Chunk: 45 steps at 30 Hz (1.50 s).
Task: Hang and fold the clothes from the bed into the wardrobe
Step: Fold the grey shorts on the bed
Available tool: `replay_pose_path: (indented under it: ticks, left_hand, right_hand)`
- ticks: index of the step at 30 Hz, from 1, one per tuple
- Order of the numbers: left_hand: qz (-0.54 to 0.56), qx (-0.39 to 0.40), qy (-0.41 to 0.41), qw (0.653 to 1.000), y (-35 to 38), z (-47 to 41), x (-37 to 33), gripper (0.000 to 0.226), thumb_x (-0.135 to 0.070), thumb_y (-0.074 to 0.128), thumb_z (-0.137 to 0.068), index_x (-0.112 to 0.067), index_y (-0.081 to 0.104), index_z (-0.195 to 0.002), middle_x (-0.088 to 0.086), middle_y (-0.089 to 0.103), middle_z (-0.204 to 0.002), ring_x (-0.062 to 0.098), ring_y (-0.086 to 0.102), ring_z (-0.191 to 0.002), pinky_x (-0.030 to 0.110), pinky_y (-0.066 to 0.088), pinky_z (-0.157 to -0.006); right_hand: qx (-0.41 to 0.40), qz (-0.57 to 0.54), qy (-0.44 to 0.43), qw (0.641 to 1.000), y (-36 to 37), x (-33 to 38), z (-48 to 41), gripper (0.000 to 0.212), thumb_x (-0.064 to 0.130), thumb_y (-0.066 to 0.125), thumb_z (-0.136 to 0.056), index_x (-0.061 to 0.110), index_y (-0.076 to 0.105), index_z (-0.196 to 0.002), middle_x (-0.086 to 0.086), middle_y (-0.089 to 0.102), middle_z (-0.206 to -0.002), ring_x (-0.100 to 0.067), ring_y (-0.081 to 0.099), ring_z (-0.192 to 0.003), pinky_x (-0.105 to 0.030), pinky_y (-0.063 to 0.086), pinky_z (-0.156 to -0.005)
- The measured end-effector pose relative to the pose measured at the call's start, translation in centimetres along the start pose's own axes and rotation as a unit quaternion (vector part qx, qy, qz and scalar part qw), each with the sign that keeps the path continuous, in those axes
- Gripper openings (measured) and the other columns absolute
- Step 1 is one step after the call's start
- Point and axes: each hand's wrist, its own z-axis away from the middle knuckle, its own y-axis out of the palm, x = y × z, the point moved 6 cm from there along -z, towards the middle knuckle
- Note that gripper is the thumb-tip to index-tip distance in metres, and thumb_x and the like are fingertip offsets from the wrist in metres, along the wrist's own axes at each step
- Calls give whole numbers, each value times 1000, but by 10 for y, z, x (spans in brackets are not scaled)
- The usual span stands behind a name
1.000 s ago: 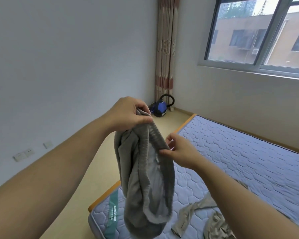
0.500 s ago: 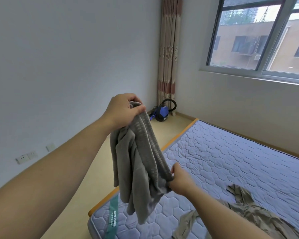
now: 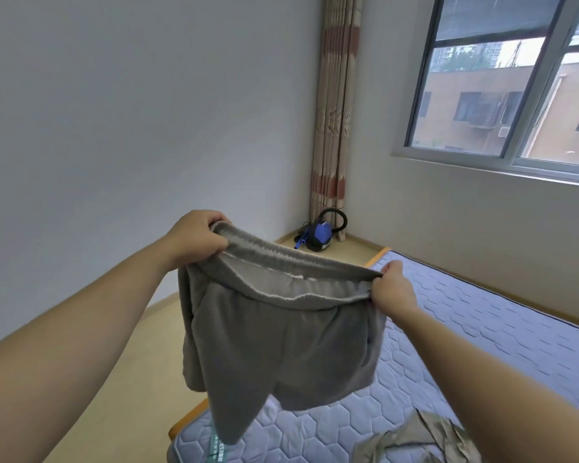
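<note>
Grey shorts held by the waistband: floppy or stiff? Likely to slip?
Probably floppy: the grey shorts sag and drape below the waistband, legs hanging uneven. Likely light: left hand and right hand hold them up by the band ends alone. Fleecy cloth looks unlikely to slip.

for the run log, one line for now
left hand grips shorts | right hand grips shorts | shorts held spread over bed

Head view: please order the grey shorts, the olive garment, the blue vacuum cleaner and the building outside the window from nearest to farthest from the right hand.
1. grey shorts, waistband gripped by the right hand
2. olive garment, on the mattress below that forearm
3. blue vacuum cleaner, in the far floor corner
4. building, beyond the window
</note>
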Motion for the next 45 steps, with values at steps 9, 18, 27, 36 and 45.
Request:
replay_pose_path:
  ticks: [9,18,27,36,45]
  left_hand:
    - [0,-14,-128,992,0,-1,59,42,11,38,-84,-10,74,-82,9,69,-87,26,61,-86,33,49,-69]
    - [10,6,-179,984,2,5,71,40,9,32,-88,-4,70,-91,17,66,-93,35,68,-84,36,60,-57]
    - [-42,67,-111,991,16,6,54,15,-7,59,-72,-14,46,-67,5,43,-69,21,40,-67,32,27,-58]
    - [-27,102,-146,984,12,12,53,46,13,33,-81,-10,72,-89,14,67,-96,25,62,-82,27,51,-53]
    - [64,59,-249,964,14,14,70,36,11,30,-88,5,65,-96,26,65,-103,44,72,-83,47,64,-67]
  right_hand:
    - [178,345,-161,907,-58,54,-14,29,-2,53,-87,18,57,-106,-7,62,-113,-24,59,-96,-36,53,-74]
    - [236,-27,-14,971,-70,55,-8,33,-13,40,-94,3,66,-107,-18,55,-120,-35,59,-105,-44,64,-72]
    - [174,144,-55,973,-67,68,-4,23,-3,52,-84,6,67,-99,-16,60,-107,-33,65,-89,-45,64,-67]
    - [185,125,-5,975,-75,46,-8,41,-7,33,-93,11,67,-108,-13,54,-111,-37,63,-94,-41,64,-60]
    - [219,120,-20,968,-75,44,-9,36,-13,42,-84,6,69,-99,-18,63,-110,-33,67,-98,-41,64,-76]
